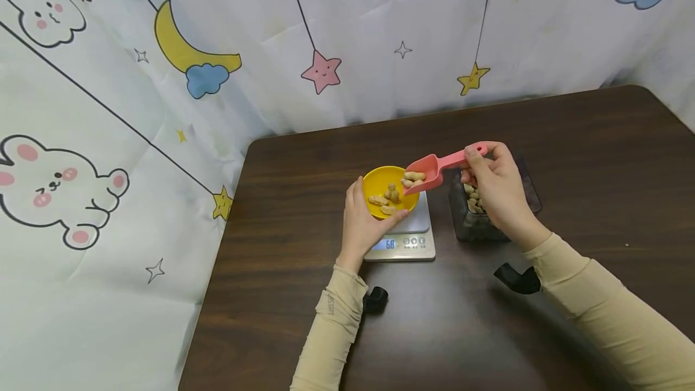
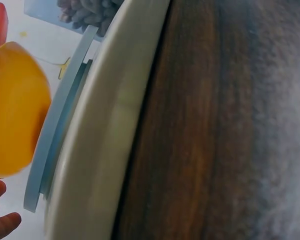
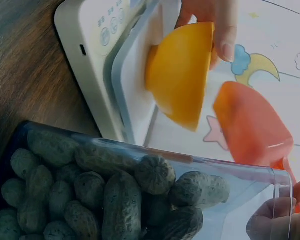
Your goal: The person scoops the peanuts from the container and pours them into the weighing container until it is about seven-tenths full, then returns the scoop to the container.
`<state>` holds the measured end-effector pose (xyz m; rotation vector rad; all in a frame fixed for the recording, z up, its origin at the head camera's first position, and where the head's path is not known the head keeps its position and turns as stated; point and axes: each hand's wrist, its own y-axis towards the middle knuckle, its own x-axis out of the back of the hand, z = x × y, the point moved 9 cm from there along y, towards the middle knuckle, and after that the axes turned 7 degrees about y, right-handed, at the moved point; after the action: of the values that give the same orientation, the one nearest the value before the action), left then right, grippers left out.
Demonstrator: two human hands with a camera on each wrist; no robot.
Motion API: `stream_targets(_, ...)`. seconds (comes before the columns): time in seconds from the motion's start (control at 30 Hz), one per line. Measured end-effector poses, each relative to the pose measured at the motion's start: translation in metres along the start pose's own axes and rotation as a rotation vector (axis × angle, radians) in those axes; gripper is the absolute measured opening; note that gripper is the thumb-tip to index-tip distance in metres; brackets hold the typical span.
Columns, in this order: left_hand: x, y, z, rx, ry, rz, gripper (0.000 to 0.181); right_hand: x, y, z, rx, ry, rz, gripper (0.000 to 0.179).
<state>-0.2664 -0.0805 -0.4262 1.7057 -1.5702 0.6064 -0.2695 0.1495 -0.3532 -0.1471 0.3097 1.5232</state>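
My left hand [image 1: 362, 225] holds a small yellow bowl [image 1: 402, 172] by its rim, thumb on the near side and fingers on the far left. Several peanuts in their shells [image 1: 378, 201] lie inside it. The bowl's base sits on the platform of a kitchen scale [image 3: 135, 80], whose display [image 1: 390, 244] is lit. In my right hand [image 1: 502, 189] a pink scoop [image 1: 434, 177] is pinched by its handle. Its mouth overlaps the bowl's right rim in the head view, with a few peanuts [image 1: 415, 175] still in it.
A clear plastic box [image 1: 478, 231] of peanuts [image 3: 122, 202] stands right of the scale, under my right hand. The dark wooden table [image 1: 293, 210] runs back to a white curtain [image 1: 369, 29] printed with cartoon figures.
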Motion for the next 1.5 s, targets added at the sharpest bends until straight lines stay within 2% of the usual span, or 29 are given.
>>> stream_targets(0.17,-0.001,-0.001,0.002,-0.006,0.010,-0.007,0.107,-0.003,-0.001,0.003,0.041,-0.171,0.010,0.019)
stream_targets(0.27,-0.001,-0.001,0.001,-0.009,0.006,-0.011,0.107,-0.004,-0.001,0.004,0.058,-0.219,0.019,0.018)
stream_targets(0.43,0.000,-0.002,0.001,-0.004,0.001,-0.008,0.107,-0.003,-0.002,0.003,0.052,-0.228,0.013,0.019)
stream_targets(0.63,0.005,0.001,-0.006,-0.038,0.035,-0.059,0.104,0.002,-0.003,0.007,0.058,-0.113,-0.002,0.021)
stream_targets(0.73,0.011,0.003,-0.014,-0.066,0.043,-0.100,0.101,0.005,-0.004,0.013,0.078,-0.038,-0.007,0.021)
stream_targets(0.83,0.016,0.005,-0.025,-0.088,0.017,-0.110,0.100,0.010,-0.004,0.023,0.107,0.060,-0.023,0.021)
stream_targets(1.0,0.019,0.008,-0.049,-0.141,-0.017,-0.088,0.101,0.023,-0.007,0.040,0.182,0.199,-0.065,0.021)
stream_targets(1.13,0.015,0.010,-0.070,-0.197,-0.016,-0.061,0.101,0.039,-0.010,0.053,0.236,0.283,-0.111,0.021)
stream_targets(1.33,0.003,0.011,-0.098,-0.249,-0.020,0.033,0.100,0.067,-0.012,0.062,0.309,0.405,-0.222,0.023)
stream_targets(1.5,-0.012,0.008,-0.121,-0.303,-0.001,0.095,0.099,0.090,-0.016,0.063,0.345,0.436,-0.321,0.027)
